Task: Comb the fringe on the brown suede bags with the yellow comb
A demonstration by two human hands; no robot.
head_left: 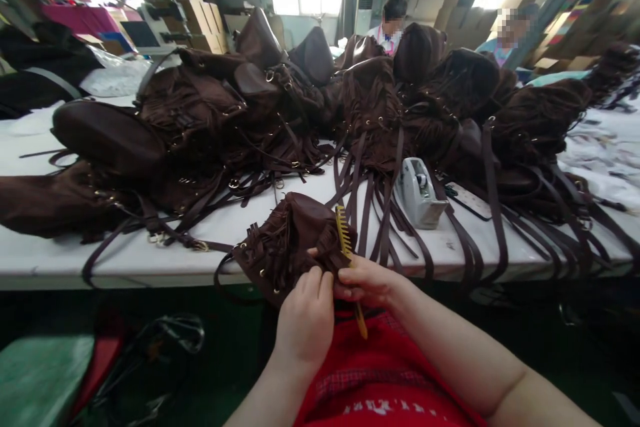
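At the front edge of the table, a dark brown fringed bag (280,240) with gold eyelets is tilted toward me. My left hand (307,313) is closed, its fingers curled against the bag's fringe; exactly what they pinch is hidden. A yellow comb (345,233) stands nearly upright beside the bag, teeth at the top and handle pointing down. My right hand (367,280) is closed around the comb below its teeth, touching the bag's right side. The two hands are close together.
A pile of brown fringed bags (370,93) with dangling straps fills the back of the white table (210,270). A grey tape dispenser (420,193) and a phone-like flat object (470,201) lie right of centre. Two people work beyond the pile. A green seat (45,373) is lower left.
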